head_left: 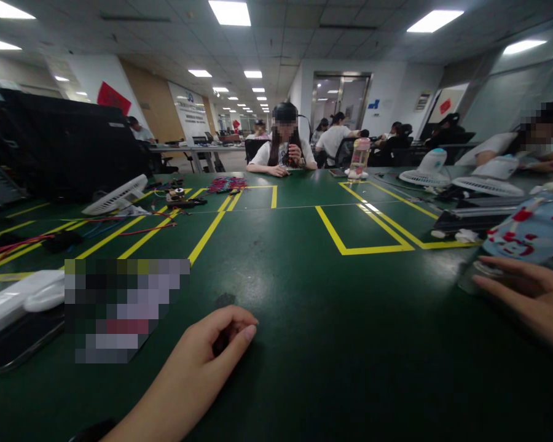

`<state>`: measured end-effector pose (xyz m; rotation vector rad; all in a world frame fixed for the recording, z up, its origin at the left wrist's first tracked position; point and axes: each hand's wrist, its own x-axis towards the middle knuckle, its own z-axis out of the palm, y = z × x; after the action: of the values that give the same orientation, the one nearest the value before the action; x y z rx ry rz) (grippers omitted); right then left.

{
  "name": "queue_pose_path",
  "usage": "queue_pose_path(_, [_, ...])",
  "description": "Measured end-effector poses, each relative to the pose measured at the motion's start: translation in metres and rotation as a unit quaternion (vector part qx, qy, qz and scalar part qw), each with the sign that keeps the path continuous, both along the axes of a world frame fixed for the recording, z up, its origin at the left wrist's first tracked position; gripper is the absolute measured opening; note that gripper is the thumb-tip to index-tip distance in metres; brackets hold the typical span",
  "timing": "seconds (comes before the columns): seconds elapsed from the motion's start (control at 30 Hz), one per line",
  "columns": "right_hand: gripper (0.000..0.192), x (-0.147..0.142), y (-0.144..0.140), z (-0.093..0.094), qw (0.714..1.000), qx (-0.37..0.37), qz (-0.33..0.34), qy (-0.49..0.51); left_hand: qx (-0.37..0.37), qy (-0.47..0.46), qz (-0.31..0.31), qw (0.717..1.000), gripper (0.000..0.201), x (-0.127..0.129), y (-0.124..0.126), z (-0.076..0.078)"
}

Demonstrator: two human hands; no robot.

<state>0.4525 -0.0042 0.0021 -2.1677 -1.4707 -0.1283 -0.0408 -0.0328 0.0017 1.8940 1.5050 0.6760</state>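
Observation:
My left hand (212, 350) rests on the green table (276, 387), thumb and index finger curled nearly together, with nothing seen between them. At the right edge, my right hand (529, 294) has its thumb and fingers around a small clear jar-like container (470, 279) with a silvery rim; the hand partly covers it. Just behind that hand stands a pale blue holder (518, 227) with a red and white cartoon print. Left of my left hand lies a flat item (133, 307) blurred into blocks, its kind hidden.
A phone (23, 334) and a white device (25, 298) lie at the left. Farther off are a white fan (117, 195), wires (228, 184), more fans (428, 169) and a pink-topped bottle (360, 153). Yellow tape (378, 250) marks the table. A person (283, 144) sits opposite; another sits right.

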Motion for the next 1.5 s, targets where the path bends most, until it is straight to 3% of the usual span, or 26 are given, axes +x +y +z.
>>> queue_pose_path(0.07, [0.057, -0.040, -0.007, 0.004, 0.998, -0.017, 0.046, 0.036, 0.005, 0.004, 0.002, 1.000, 0.020, 0.001, 0.000, 0.000])
queue_pose_path(0.13, [0.053, -0.089, -0.012, 0.005, 0.986, 0.007, 0.156, 0.062, 0.006, 0.005, 0.001, 1.000, 0.020, 0.001, 0.001, -0.001])
queue_pose_path(0.27, [0.042, -0.186, -0.017, 0.003, 0.896, 0.022, 0.434, 0.091, 0.011, 0.010, 0.006, 1.000, 0.019, 0.000, 0.003, -0.003])
queue_pose_path(0.37, [0.038, -0.228, -0.016, 0.001, 0.838, 0.005, 0.530, 0.130, 0.014, 0.018, 0.001, 1.000, 0.018, -0.001, 0.003, -0.004])
queue_pose_path(0.5, [0.048, -0.239, -0.014, -0.005, 0.828, -0.035, 0.522, 0.203, 0.046, 0.052, -0.030, 0.997, 0.016, 0.006, 0.000, 0.002])
queue_pose_path(0.6, [0.061, -0.237, -0.013, -0.011, 0.815, -0.050, 0.505, 0.280, 0.153, 0.097, -0.095, 0.979, 0.023, 0.022, 0.000, 0.014])
queue_pose_path(0.7, [0.056, -0.237, -0.014, -0.014, 0.798, -0.047, 0.512, 0.315, 0.261, 0.159, -0.163, 0.938, 0.030, 0.042, 0.003, 0.027])
queue_pose_path(0.8, [0.054, -0.238, -0.014, -0.014, 0.796, -0.044, 0.515, 0.315, 0.324, 0.231, -0.189, 0.897, 0.021, 0.056, 0.010, 0.035])
queue_pose_path(1.1, [0.047, -0.240, -0.014, -0.010, 0.789, -0.059, 0.522, 0.317, 0.449, 0.397, -0.291, 0.746, 0.023, 0.059, 0.016, 0.049])
queue_pose_path(1.5, [0.050, -0.240, -0.014, -0.009, 0.783, -0.067, 0.531, 0.317, 0.451, 0.390, -0.292, 0.748, 0.017, 0.063, 0.019, 0.056])
